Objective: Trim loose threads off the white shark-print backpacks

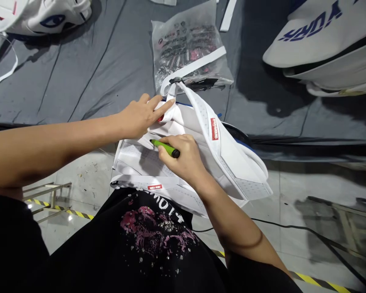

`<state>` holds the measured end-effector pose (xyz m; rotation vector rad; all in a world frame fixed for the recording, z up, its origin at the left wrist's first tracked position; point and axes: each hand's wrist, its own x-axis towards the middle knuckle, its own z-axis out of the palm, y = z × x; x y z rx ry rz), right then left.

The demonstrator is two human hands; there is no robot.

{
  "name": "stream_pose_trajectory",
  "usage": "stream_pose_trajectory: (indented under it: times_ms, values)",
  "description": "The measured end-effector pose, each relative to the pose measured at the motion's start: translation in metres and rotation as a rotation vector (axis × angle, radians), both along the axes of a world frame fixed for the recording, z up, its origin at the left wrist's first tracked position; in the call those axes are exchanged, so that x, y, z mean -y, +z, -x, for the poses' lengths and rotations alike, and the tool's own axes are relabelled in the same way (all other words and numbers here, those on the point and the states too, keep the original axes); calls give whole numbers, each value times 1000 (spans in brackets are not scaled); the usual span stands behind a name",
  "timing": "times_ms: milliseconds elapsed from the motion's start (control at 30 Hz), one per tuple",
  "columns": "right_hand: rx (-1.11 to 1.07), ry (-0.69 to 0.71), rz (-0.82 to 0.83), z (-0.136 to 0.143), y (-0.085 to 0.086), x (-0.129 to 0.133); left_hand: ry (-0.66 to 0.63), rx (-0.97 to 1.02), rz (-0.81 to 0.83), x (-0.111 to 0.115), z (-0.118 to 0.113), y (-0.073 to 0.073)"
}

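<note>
A white backpack (183, 191) with perforated shoulder straps and small red labels lies against my body at the grey-covered table's near edge. My right hand (183, 156) is closed around a green marker (167, 148) with dark ends; its black tip points left, over the bag's back panel. Higher up, my left hand (142, 116) rests on the top of the bag with fingers stretched and apart, beside a white webbing loop (171, 95). Its thumb and palm are hidden. One padded shoulder strap (212, 126) arches up to the right of my hands.
Beyond the bag, a printed plastic pouch (186, 44) lies on the grey cloth (116, 61) under a white strap. White bags stand at the upper left (55, 20) and upper right (311, 40). Metal stool frames (350, 224) and a black cable (289, 226) are below.
</note>
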<state>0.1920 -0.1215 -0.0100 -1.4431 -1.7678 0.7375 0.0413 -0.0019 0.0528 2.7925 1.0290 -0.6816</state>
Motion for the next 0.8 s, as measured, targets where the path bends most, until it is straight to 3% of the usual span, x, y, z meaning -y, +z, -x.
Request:
stream_pose_trajectory:
  times_ms: [267,633,800]
  values:
    - [61,-22,-14,7,-12,-8,-30,-7,-5,0,4,2]
    - [-54,123,47,3,2,-3,-86,10,-39,-10,13,-7]
    - [-16,70,72,5,-5,-8,-76,19,-65,-6,14,-8]
